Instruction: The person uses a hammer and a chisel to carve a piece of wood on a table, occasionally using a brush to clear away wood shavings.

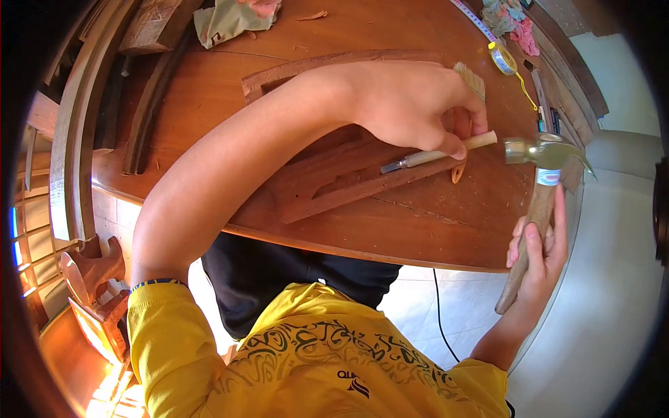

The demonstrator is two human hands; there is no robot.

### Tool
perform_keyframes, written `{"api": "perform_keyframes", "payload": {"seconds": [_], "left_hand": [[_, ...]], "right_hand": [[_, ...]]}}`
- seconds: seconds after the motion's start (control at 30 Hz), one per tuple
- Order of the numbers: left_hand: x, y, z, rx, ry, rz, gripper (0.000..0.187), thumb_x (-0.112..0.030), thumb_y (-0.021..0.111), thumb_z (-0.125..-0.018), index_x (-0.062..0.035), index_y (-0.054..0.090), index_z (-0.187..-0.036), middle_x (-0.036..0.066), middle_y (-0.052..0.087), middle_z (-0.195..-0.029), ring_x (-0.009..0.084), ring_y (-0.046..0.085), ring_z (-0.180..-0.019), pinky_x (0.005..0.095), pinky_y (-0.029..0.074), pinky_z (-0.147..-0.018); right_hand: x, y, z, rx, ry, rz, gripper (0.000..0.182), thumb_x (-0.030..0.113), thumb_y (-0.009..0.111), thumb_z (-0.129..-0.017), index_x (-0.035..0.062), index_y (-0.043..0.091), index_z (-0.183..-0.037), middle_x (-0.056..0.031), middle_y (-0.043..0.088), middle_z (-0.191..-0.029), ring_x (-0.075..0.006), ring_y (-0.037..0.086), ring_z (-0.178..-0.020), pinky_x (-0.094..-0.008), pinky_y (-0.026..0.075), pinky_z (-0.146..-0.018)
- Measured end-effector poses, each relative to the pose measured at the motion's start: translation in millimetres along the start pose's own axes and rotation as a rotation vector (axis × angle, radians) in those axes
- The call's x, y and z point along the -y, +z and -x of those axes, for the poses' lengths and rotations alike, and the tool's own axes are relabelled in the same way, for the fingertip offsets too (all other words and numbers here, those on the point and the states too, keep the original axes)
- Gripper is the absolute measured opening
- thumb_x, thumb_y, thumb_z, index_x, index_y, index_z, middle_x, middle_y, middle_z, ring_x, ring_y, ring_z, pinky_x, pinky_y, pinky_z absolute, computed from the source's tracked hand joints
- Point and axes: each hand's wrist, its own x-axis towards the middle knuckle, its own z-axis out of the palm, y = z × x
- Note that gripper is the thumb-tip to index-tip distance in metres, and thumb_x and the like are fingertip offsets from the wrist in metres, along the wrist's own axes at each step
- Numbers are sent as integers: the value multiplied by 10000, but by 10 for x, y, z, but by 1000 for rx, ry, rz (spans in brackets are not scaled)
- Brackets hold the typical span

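My left hand (pixel 418 104) grips a chisel (pixel 421 158) with a pale wooden handle, its metal tip pointing left and low over a carved wooden piece (pixel 327 191) on the table. In my right hand (pixel 540 254), the fingers are wrapped round the wooden handle of a claw hammer (pixel 547 155). The hammer's head is just right of the chisel's handle end, with a gap between them. A brush (pixel 470 80) shows its bristles behind my left hand, which hides part of it. My left forearm covers part of the wood.
A yellow tape measure (pixel 502 58) lies at the upper right of the table (pixel 390 240), near crumpled cloths (pixel 512 24). Pens and tools line the right edge. Long wooden pieces (pixel 157 104) lie at the left, by a rag (pixel 233 21). A pale sofa (pixel 613 230) stands at the right.
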Motion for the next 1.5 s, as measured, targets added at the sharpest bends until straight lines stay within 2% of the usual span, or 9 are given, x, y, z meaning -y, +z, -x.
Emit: {"api": "perform_keyframes", "payload": {"seconds": [0.1,0.3,0.43,0.53,0.7,0.8,1.23,1.37,1.5], "left_hand": [[-20,21,-12,33,11,14,315,-177,731,-957,-32,714,-1237,108,788,-989,219,707,-849,373,548,-790],[-22,35,-17,71,-21,54,293,-175,729,-954,-40,728,-1214,98,792,-991,224,698,-830,368,543,-777],[-2,50,-10,48,-6,55,290,-167,726,-954,-29,731,-1209,103,794,-1000,220,709,-848,363,551,-781],[-15,33,-21,84,-10,76,292,-163,727,-954,-18,730,-1208,113,794,-1008,223,723,-872,362,563,-795],[22,44,-6,61,-6,58,305,-166,731,-955,2,722,-1209,131,791,-1012,229,736,-891,364,575,-809],[-15,23,-6,74,-26,58,308,-161,734,-952,13,717,-1206,126,785,-993,220,729,-886,359,573,-810],[0,9,0,121,-36,107,291,-160,737,-949,4,723,-1189,94,772,-955,191,711,-871,342,563,-802],[-38,18,-10,152,-46,88,300,-164,738,-946,2,727,-1195,95,771,-938,195,710,-864,344,559,-796],[-7,27,-14,159,-33,94,321,-169,746,-937,-1,734,-1210,108,768,-951,210,705,-861,349,556,-791]], "right_hand": [[70,31,-34,-81,21,-6,655,44,557,-1035,61,350,-1657,-80,613,-864,-85,507,-577,-225,430,-511],[-12,28,-15,0,6,68,646,67,545,-1048,82,347,-1662,-76,601,-850,-81,500,-573,-224,426,-508],[19,46,-47,-59,36,-6,648,57,553,-1040,72,356,-1657,-79,608,-864,-84,501,-583,-223,425,-508],[-77,56,-27,21,2,80,640,75,553,-1048,85,360,-1658,-76,603,-856,-80,501,-580,-224,425,-507],[-13,22,-16,-52,45,-38,657,43,553,-1035,76,351,-1660,-87,611,-865,-84,525,-602,-225,430,-508],[-55,49,10,21,37,-22,660,43,550,-1037,90,347,-1664,-89,611,-869,-83,518,-591,-227,429,-506],[-58,1,-27,-20,26,-43,667,68,551,-1046,75,321,-1672,-88,615,-865,-89,506,-584,-227,429,-508],[-119,83,40,50,25,30,663,65,534,-1051,91,317,-1676,-82,605,-854,-85,495,-566,-228,423,-500],[-19,84,23,-71,68,-93,671,61,552,-1046,82,318,-1674,-75,600,-840,-81,491,-562,-229,414,-508]]}}
